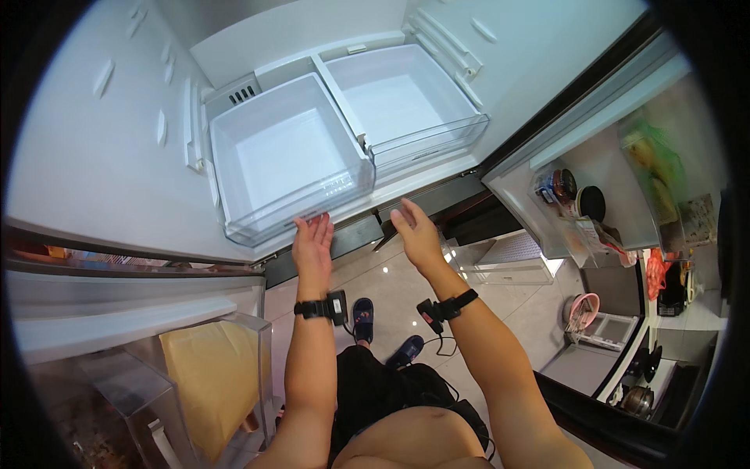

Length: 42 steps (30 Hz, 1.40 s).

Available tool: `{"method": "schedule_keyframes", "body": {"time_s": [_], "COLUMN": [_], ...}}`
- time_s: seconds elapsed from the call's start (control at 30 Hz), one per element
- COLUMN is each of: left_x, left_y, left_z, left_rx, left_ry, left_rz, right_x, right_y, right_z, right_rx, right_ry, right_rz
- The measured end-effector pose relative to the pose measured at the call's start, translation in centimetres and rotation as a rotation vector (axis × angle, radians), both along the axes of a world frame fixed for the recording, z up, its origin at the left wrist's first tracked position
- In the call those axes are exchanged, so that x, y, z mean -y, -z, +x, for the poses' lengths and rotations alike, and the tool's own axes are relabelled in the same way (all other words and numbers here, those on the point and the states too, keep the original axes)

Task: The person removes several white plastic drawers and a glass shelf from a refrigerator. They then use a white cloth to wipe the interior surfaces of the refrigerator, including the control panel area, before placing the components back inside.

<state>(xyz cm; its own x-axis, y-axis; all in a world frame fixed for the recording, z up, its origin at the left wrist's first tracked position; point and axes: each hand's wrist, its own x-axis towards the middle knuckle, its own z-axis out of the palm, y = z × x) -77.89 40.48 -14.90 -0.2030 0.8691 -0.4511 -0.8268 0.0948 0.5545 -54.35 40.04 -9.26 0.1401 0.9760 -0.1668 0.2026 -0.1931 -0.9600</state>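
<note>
Inside an open refrigerator, the left crisper drawer [281, 158] sits slightly farther forward than the right crisper drawer [404, 94]. Both have white bins and clear plastic fronts, and no contents show in either. My left hand [313, 243] is palm up, its fingers extended at the lower edge of the left drawer's front; whether they press on it is hard to tell. My right hand [417, 234] hovers before the sill below the right drawer, thumb and fingers apart, holding nothing. Each wrist wears a black strap with a small device.
The right door [510, 193] stands open with jars [590, 203] and bags on its shelves. The left door's bin [263, 352] holds a yellowish paper packet [214, 375]. On the tiled floor [375, 275] lies a removed drawer [510, 261]; a pink basket [583, 309] is farther right.
</note>
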Motion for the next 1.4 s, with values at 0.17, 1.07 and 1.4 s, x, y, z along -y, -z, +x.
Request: {"method": "schedule_keyframes", "body": {"time_s": [0.17, 1.07, 1.4], "left_x": [-4.3, -5.6, -4.8], "left_y": [1.9, -0.5, 0.3], "left_z": [-1.3, 0.0, 2.1], "left_rx": [-0.056, -0.342, -0.334], "left_ry": [0.034, 0.313, 0.326], "left_rz": [0.009, -0.156, -0.169], "right_x": [3.4, -11.0, -9.6], "right_y": [0.3, -2.8, -2.0], "right_z": [5.4, 3.1, 5.2], "right_rx": [0.007, -0.732, -0.672], "right_ry": [0.027, 0.193, 0.141], "right_rz": [-0.087, -0.162, -0.211]}}
